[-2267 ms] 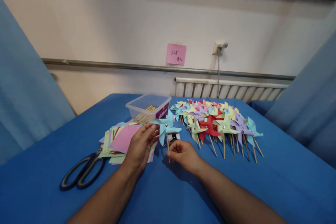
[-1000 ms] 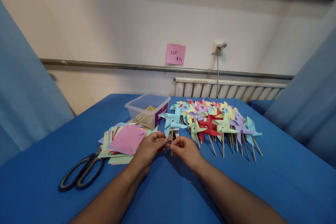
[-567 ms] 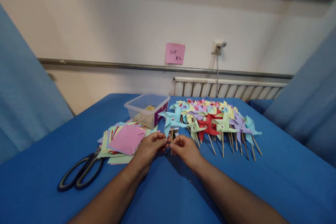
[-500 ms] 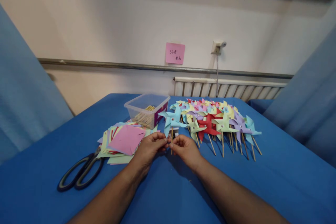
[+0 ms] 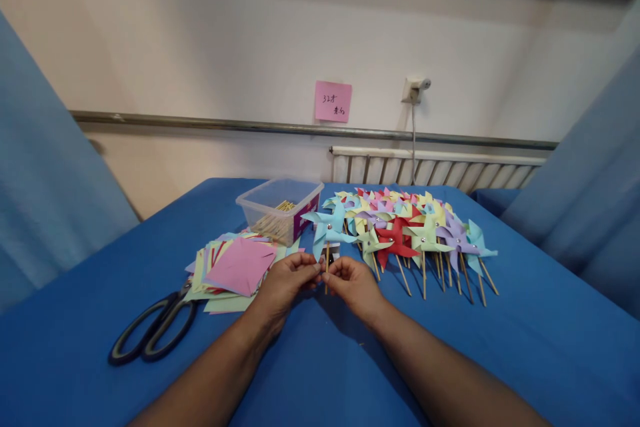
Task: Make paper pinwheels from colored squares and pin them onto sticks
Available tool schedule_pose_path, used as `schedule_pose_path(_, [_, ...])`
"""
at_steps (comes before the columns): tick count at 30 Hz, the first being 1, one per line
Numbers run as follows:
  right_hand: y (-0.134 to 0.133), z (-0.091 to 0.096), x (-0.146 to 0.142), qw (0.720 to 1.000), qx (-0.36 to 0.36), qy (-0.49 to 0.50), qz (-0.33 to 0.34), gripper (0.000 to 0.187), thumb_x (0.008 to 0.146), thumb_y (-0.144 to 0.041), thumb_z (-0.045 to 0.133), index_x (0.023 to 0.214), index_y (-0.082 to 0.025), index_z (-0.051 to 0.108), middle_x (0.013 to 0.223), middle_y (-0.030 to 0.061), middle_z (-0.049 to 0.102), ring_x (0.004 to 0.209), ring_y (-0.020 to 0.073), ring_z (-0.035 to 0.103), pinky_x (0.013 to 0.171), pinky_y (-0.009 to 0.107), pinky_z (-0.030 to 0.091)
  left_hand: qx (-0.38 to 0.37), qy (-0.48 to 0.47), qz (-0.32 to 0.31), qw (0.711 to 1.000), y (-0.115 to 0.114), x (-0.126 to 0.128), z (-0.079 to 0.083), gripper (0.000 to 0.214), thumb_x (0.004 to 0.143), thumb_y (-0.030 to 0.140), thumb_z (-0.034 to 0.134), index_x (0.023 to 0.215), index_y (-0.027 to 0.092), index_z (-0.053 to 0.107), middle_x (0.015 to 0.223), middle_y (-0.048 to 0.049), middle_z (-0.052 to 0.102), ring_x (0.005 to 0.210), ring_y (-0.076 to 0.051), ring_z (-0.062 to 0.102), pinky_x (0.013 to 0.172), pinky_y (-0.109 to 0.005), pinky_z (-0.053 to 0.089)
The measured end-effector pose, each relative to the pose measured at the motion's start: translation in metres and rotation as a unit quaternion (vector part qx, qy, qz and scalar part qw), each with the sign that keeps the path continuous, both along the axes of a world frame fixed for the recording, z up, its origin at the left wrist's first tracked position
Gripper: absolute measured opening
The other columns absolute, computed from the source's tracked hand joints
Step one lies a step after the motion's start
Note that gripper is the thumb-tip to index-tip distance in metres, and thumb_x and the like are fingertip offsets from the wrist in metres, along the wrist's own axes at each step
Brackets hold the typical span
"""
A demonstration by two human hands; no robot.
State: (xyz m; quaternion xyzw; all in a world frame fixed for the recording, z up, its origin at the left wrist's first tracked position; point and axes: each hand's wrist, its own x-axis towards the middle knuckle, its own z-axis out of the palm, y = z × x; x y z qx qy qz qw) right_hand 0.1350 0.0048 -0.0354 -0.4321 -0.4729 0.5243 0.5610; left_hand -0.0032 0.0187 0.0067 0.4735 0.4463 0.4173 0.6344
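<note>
A light blue paper pinwheel (image 5: 327, 228) on a wooden stick stands upright between my hands above the blue table (image 5: 525, 347). My left hand (image 5: 287, 283) pinches the stick from the left, fingers closed. From the right, my right hand (image 5: 353, 283) pinches the same stick, also closed. Just behind the right hand lies a row of finished pinwheels (image 5: 410, 230) in red, green, purple, yellow and blue, sticks pointing toward me.
A stack of coloured paper squares (image 5: 235, 267) lies left of my hands, with black scissors (image 5: 150, 330) further left. A clear plastic box of wooden sticks (image 5: 280, 210) stands behind the paper. A pink note (image 5: 333, 101) hangs on the wall.
My left hand left the pinwheel's blades and closed on the stick beside my right hand. The pinwheel shifted slightly right. Over the last second almost nothing moved.
</note>
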Motion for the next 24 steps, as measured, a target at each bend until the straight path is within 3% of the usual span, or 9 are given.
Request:
schedule_pose_path(4, [-0.0001, 0.0003, 0.0002, 1.0, 0.0, -0.011, 0.007, 0.025, 0.064, -0.035, 0.072, 0.063, -0.017, 0.053, 0.051, -0.0041, 0.055, 0.046, 0.0079, 0.048, 0.047, 0.021, 0.036, 0.002, -0.022, 0.006, 1.0, -0.0019, -0.0005, 0.0024, 0.022, 0.064, 0.028, 0.075, 0.075, 0.015, 0.061, 0.066, 0.0004, 0.061, 0.057, -0.01, 0.055, 0.057, -0.022, 0.042])
schedule_pose_path(12, [-0.0048, 0.0023, -0.0021, 0.998, 0.005, -0.024, 0.052, 0.018, 0.066, -0.025, 0.067, 0.062, -0.018, 0.051, 0.05, -0.0048, 0.054, 0.046, 0.0081, 0.048, 0.047, 0.021, 0.036, 0.0, -0.119, -0.004, 0.993, -0.0002, -0.005, 0.0082, 0.023, 0.079, 0.037, 0.06, 0.086, 0.016, 0.064, 0.081, -0.0043, 0.066, 0.073, -0.015, 0.06, 0.066, -0.025, 0.046])
schedule_pose_path(19, [-0.0067, 0.0022, -0.0034, 0.997, -0.011, -0.033, 0.073, 0.016, 0.064, -0.025, 0.066, 0.061, -0.018, 0.052, 0.05, -0.0054, 0.053, 0.046, 0.0075, 0.047, 0.048, 0.02, 0.036, 0.014, -0.142, 0.019, 0.99, 0.005, -0.0063, 0.0023, 0.019, 0.075, 0.034, 0.066, 0.081, 0.016, 0.065, 0.072, -0.0008, 0.064, 0.065, -0.011, 0.057, 0.061, -0.022, 0.043])
schedule_pose_path(24, [-0.0062, 0.0008, -0.0036, 0.997, -0.009, -0.036, 0.07, 0.016, 0.065, -0.025, 0.068, 0.062, -0.018, 0.053, 0.051, -0.0052, 0.054, 0.046, 0.0075, 0.047, 0.047, 0.02, 0.036, -0.001, -0.136, 0.03, 0.99, 0.0033, -0.0054, 0.0058, 0.02, 0.072, 0.033, 0.07, 0.081, 0.015, 0.066, 0.077, -0.0028, 0.066, 0.071, -0.013, 0.06, 0.066, -0.024, 0.046])
